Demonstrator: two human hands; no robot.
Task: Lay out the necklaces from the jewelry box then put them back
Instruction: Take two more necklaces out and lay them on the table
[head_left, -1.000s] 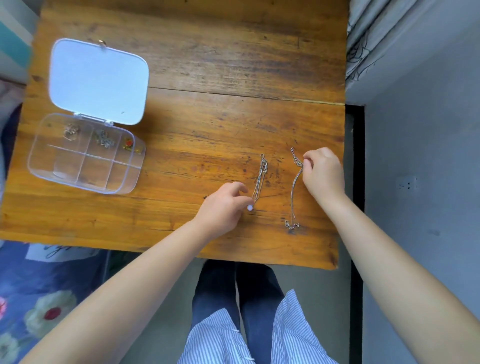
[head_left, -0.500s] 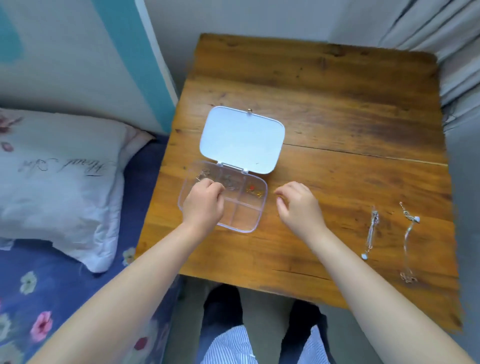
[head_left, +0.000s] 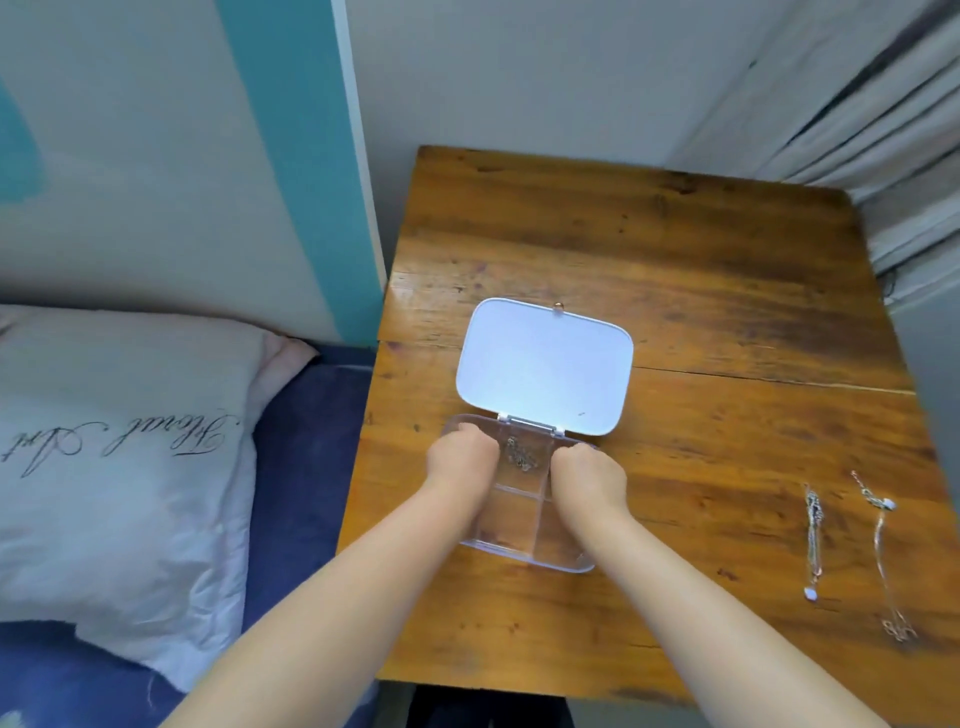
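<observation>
A clear plastic jewelry box (head_left: 524, 540) with several compartments sits open on the wooden table (head_left: 675, 270), its white lid (head_left: 544, 366) folded back flat. My left hand (head_left: 460, 460) curls into the box's back left compartment. My right hand (head_left: 589, 475) curls into the back right compartment. Fingertips of both hands are hidden, so what they hold is unclear. A tangled silver chain (head_left: 519, 456) lies in the back middle compartment between the hands. Two necklaces lie stretched out at the table's right: one with a pale pendant (head_left: 813, 540), one thinner (head_left: 883, 561).
A bed with a white pillow (head_left: 119, 467) and blue sheet (head_left: 306, 467) borders the table's left edge. Grey curtains (head_left: 883, 130) hang at the back right. A wall (head_left: 519, 78) stands behind the table. My knees show below the table's front edge.
Both hands left the two laid-out necklaces and moved left to the box. The left hand reached in first; the right hand has now come onto the box too. The view swung left.
</observation>
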